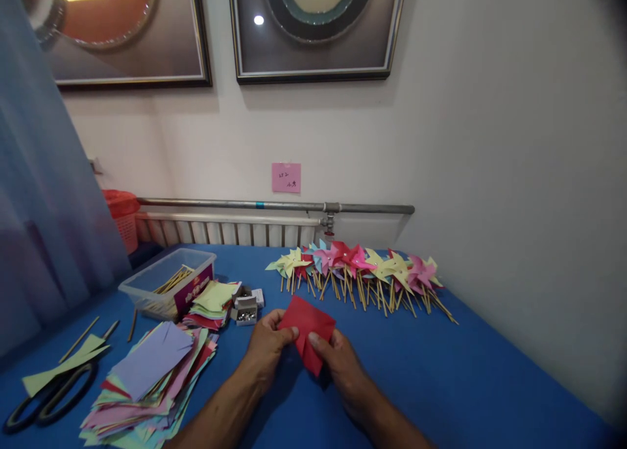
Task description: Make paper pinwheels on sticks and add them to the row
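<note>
Left hand [267, 344]: pinches the left edge of the red paper [307, 330], thumb on top.
Right hand [343, 364]: grips the paper's near right edge, fingers closed on it.
Red paper: folded, held just above the blue table [465, 383], near centre.
Around: paper stack [147, 383] and scissors [44, 400] left; finished pinwheels [357, 272] far.
Risk: uneven pinches could skew the fold or tear the thin sheet.
</note>
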A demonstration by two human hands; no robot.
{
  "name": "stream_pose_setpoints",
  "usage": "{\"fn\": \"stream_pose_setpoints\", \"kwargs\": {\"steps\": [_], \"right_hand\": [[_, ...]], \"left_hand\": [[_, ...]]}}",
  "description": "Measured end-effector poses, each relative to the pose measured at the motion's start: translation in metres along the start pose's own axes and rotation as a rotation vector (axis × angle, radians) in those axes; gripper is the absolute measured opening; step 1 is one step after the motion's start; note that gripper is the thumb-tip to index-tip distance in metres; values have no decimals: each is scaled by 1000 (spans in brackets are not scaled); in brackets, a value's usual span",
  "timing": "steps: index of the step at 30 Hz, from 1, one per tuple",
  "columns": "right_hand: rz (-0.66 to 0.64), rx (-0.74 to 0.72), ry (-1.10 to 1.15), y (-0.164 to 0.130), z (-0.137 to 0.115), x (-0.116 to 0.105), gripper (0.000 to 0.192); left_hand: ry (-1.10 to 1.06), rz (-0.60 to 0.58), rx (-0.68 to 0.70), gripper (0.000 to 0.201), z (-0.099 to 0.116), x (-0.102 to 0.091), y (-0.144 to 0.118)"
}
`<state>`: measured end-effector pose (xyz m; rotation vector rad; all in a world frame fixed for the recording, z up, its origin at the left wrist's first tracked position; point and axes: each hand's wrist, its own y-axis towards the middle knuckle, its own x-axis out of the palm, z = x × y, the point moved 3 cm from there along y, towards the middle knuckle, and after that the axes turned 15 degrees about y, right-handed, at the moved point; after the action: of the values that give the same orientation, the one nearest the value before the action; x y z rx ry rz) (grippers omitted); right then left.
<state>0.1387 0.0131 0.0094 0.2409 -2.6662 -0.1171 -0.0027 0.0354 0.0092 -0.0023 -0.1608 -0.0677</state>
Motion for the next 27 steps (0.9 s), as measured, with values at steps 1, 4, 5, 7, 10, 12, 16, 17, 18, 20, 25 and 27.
{"fn": "stream_pose_setpoints", "kwargs": {"steps": [1,4,5,7,10,12,16,17,18,20,25,27], "right_hand": [[16,2,3,1,5,-2,56],[130,19,-39,5,19,-13,54],[159,17,-45,7,22,-17,53],[201,11,-35,10,26,-23,50],[220,25,-16,13,29,-26,47],[207,38,-16,14,29,-26,44],[222,41,-99,15,30,-28,42],[224,39,-115,15,31,-29,42],[220,34,-119,15,32,-29,41],[197,31,-100,16,33,-29,41],[187,44,-101,17,31,-29,40],[178,41,-121,15,29,-28,41]], "left_hand": [[1,2,1,36,0,2,-1],[17,26,0,37,1,6,-2],[22,31,-1,37,1,7,-2],[27,28,-1,35,1,9,-3],[31,1,-3,34,-1,10,-2],[34,-5,4,34,-4,10,-1],[56,-27,11,33,-8,8,1],[62,-36,13,32,-8,7,2],[64,-41,16,32,-9,7,3],[67,-46,22,30,-9,7,3],[70,-51,18,29,-8,8,1],[71,-51,10,30,-7,8,1]]}}
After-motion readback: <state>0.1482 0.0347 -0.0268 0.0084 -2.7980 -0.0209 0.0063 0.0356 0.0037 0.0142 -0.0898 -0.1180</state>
